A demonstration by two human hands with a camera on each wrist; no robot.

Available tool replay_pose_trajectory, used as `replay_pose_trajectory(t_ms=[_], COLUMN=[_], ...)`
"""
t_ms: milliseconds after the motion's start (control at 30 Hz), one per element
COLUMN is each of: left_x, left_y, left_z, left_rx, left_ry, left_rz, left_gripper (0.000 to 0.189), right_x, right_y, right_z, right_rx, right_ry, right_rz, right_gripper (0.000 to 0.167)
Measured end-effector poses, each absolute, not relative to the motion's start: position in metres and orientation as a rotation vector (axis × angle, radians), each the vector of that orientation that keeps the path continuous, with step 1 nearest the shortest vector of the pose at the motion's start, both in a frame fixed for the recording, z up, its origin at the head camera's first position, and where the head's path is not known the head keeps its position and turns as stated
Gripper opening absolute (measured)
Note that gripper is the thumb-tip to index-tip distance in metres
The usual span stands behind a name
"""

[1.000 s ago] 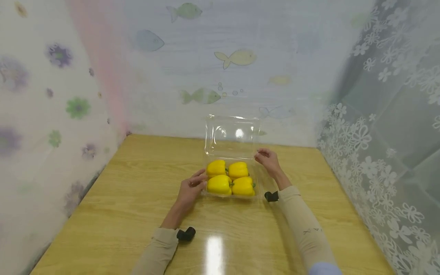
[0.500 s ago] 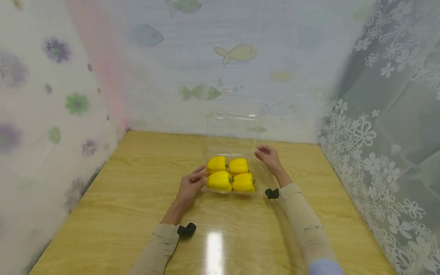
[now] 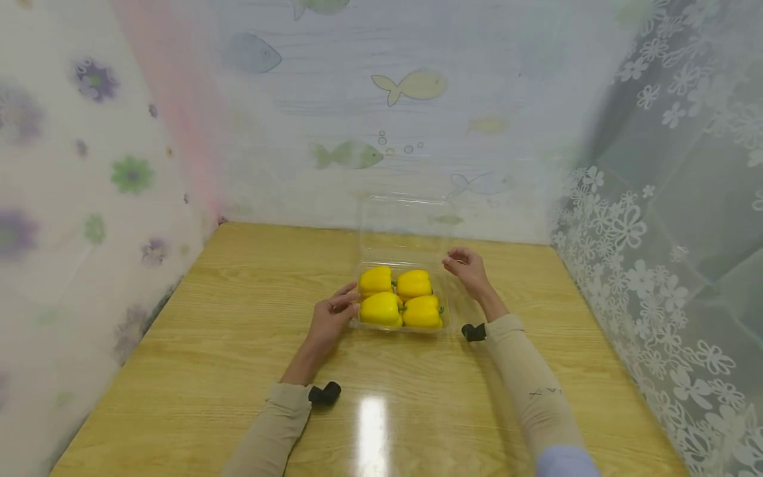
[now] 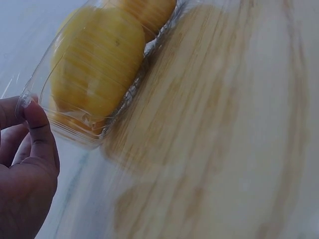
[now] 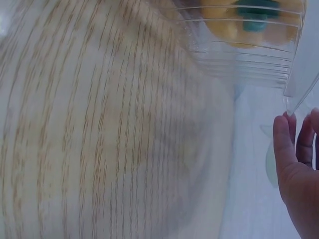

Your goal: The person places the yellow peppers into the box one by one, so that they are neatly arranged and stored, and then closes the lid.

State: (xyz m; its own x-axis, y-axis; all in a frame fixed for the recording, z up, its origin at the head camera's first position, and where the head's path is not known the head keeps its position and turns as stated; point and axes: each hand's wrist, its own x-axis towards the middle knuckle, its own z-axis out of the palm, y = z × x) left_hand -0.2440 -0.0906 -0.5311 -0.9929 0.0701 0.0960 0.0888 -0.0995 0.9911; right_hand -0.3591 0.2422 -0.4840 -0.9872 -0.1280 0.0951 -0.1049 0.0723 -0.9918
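In the head view, several yellow bell peppers [image 3: 381, 309] lie in a clear plastic clamshell box [image 3: 411, 330] on the table. The box's transparent lid [image 3: 405, 228] stands raised at the back. My left hand [image 3: 328, 318] is at the box's left side; the left wrist view shows its thumb and finger pinching the clear rim [image 4: 27, 102]. At the back right corner, near the hinge, is my right hand [image 3: 469, 270]. In the right wrist view its thumb and fingertips meet on a clear plastic corner [image 5: 290, 104]; whether this belongs to lid or base is hard to tell.
The box sits mid-table on a wood-grain tabletop [image 3: 238, 318]. A fish-patterned cloth [image 3: 274, 132] hangs behind the table's back edge. Flowered cloth [image 3: 95, 152] closes the left side and a grey floral curtain [image 3: 685, 218] the right. Each sleeve carries a black wrist device [image 3: 324, 394].
The whole head view has shifted, so table and box appear slightly higher. Bright glare on the lid has gone, and its angle looks slightly altered. Both hands keep their places at the box.
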Motion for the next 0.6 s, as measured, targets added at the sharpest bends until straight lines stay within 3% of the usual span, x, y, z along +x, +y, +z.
replay_pose_trajectory(t_ms=[600], left_x=[-0.2439], left_y=[-0.0891], left_z=[-0.5337], left_rx=[-0.179], left_ry=[-2.086], left_rz=[-2.280], left_gripper=[0.029], right_x=[-0.3545], right_y=[0.2486], right_z=[-0.4870], right_rx=[-0.370], right_ry=[2.300], right_rz=[-2.128], right_gripper=[0.030])
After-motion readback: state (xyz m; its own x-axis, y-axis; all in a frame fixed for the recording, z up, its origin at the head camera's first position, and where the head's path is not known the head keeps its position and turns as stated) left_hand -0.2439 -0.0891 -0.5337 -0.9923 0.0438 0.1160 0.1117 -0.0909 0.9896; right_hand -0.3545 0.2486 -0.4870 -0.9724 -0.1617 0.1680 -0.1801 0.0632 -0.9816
